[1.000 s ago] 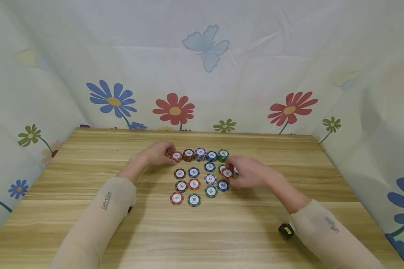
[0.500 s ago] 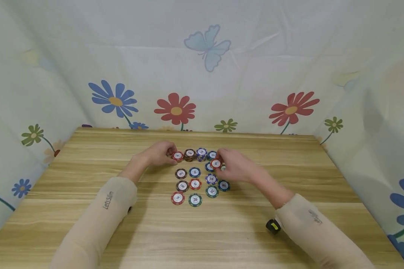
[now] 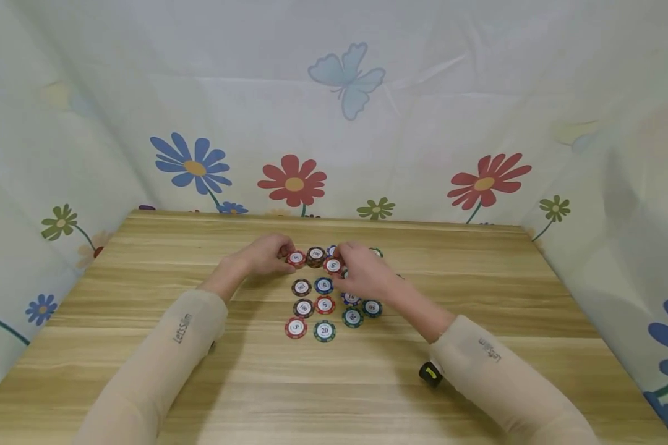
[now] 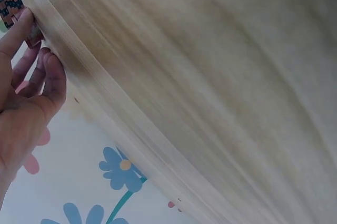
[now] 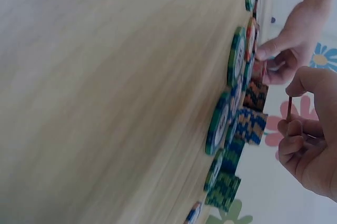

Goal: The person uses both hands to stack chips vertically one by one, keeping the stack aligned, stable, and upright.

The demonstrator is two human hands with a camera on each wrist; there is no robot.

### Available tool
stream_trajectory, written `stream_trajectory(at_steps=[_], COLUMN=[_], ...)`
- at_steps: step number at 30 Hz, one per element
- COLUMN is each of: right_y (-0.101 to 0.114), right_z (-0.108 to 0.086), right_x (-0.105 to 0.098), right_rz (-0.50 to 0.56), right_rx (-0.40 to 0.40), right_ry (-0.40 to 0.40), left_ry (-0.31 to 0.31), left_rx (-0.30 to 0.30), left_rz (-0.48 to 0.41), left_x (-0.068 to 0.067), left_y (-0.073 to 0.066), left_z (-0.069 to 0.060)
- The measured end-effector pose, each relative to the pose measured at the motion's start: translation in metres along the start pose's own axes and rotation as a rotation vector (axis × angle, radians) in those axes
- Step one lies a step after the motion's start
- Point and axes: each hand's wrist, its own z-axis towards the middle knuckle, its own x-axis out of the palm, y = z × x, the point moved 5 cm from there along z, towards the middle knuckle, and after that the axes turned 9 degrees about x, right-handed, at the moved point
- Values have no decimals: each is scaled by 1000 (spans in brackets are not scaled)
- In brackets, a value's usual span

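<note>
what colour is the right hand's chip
Red chip with a white centre, clearest in the head view.

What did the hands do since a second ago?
The right hand moved leftward, carrying its red chip toward the left hand. Nothing new was gripped or let go. The left hand stayed at the red stack, and the front green chip stayed put.

Red chips [image 3: 296, 327] read 5, dark chips [image 3: 304, 308] 100, green chips [image 3: 325, 331] 20, blue chips [image 3: 324, 285] 50, a purple chip [image 3: 351, 298] 10, sleeves [image 3: 167, 364] LetsSlim
</note>
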Motion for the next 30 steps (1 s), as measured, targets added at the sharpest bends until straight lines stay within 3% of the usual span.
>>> stream_trajectory(at_steps=[13,19,30], right_y=[22,30,34], right_z=[24,36,54], right_x=[13,16,30], right_rz=[-58,-113,-158], right_rx=[5,14,18], right_ry=[-1,10,23], left_ry=[-2,6,2], left_rx=[14,-7,-7], left_rz=[-6,5,3], left_x=[0,0,2], left_y=[1,3,3], left_z=[0,1,2])
